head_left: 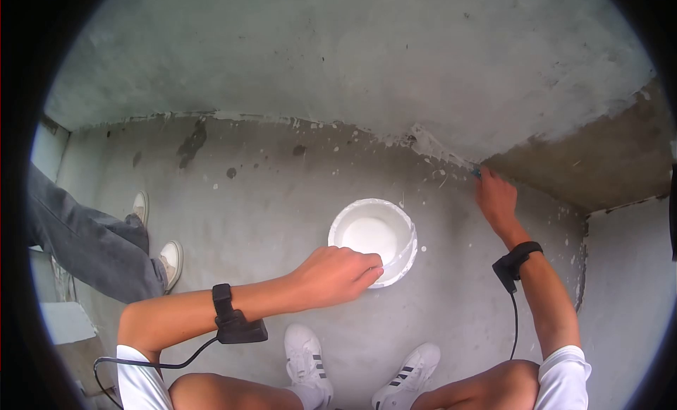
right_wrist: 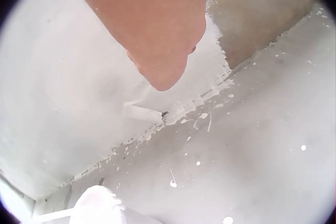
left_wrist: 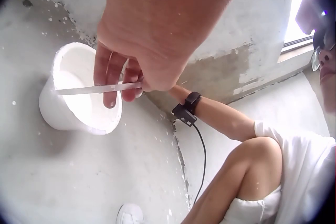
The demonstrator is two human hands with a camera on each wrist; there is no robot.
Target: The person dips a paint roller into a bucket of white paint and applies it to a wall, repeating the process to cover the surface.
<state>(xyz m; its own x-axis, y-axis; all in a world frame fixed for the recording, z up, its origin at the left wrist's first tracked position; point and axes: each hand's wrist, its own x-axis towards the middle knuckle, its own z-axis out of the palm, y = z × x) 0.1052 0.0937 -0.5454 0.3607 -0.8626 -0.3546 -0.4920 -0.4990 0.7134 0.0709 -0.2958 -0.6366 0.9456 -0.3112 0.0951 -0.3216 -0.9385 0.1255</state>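
Note:
My left hand grips the flat white handle of a white bucket, fingers curled round the strap. The bucket holds white paint and its rim is smeared with it. Over on the right, at the foot of the wall, my right hand pinches a blue-handled tool. The kind of tool I cannot tell, since the fingers cover most of it. Wet white paint lies along the wall's base, just left of that hand. In the right wrist view the right hand hides its own grip.
The pale wall meets a grey floor spattered with white drops. A bare brown wall patch lies to the right. Another person's legs stand at the left. My white shoes are below the bucket.

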